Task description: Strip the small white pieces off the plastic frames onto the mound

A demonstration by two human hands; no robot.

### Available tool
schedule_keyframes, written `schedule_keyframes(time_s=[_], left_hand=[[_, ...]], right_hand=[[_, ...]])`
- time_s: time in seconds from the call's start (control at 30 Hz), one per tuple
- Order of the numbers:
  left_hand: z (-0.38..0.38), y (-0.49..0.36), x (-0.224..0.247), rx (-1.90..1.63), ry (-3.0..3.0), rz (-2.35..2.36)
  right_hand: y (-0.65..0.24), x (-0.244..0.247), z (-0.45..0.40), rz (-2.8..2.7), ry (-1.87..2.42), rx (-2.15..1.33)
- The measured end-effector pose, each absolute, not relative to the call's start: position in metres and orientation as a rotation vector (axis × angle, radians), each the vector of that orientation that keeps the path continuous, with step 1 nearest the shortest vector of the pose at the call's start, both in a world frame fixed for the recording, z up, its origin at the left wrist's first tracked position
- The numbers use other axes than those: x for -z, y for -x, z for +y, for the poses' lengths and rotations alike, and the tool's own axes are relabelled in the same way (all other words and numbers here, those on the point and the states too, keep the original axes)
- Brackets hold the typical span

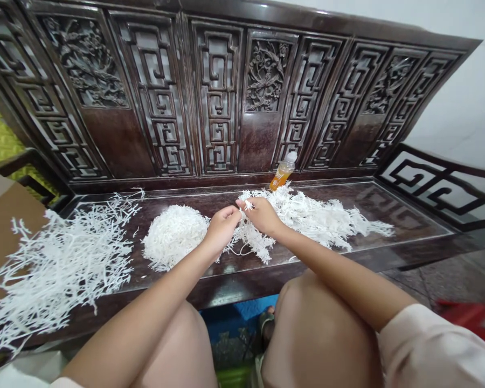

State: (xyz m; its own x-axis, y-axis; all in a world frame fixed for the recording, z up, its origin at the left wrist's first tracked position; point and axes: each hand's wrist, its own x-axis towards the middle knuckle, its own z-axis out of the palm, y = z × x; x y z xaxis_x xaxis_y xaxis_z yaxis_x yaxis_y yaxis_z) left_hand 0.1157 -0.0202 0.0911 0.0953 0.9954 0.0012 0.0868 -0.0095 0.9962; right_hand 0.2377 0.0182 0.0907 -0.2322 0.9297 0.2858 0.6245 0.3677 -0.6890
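Observation:
My left hand [225, 222] and my right hand [262, 214] meet above the dark wooden bench seat, fingertips pinched close together. A small white plastic sprig with a star-like tip [248, 205] shows at the fingers of my right hand. What the left fingers pinch is too small to make out. Under and beyond my right hand spreads a long heap of white flower-like strands [319, 218]. Left of my hands is a round mound of small white pieces [175, 234]. Farther left lies a tangle of bare white branching stems [76, 258].
A bottle with orange liquid [283, 171] stands behind the strands, near the carved bench back [262, 137]. A brown cardboard box [8, 210] is at the left under the stems. Carved armrests [444, 186] bound the seat. Something red [472, 323] lies low at the right.

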Motion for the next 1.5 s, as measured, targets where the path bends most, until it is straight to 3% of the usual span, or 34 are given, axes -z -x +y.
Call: schedule_keyframes(time_s=[0.2, 0.33, 0.5, 0.63, 0.9, 1.5], left_hand=[[-0.043, -0.099, -0.113, -1.446, -1.132, 1.040], [-0.031, -0.087, -0.106, -1.152, -0.734, 0.821], [-0.004, -0.091, -0.080, -0.896, -0.482, 0.911], [-0.008, -0.097, -0.078, -0.818, -0.686, 0.925], [-0.022, -0.109, -0.076, -0.845, -1.626, 1.252], [-0.020, -0.121, -0.079, -1.014, -1.683, 1.387]], right_hand=[[-0.292, -0.080, 0.051, -1.437, 1.732, -0.444], [-0.293, -0.080, 0.045, -1.631, 1.612, -0.587], [-0.255, -0.082, 0.023, -1.947, 1.399, -0.612], [-0.246, -0.080, 0.020, -2.017, 1.358, -0.614], [-0.239, -0.077, 0.017, -2.030, 1.310, -0.778], [-0.234, -0.078, 0.012, -1.899, 1.367, -0.528]])
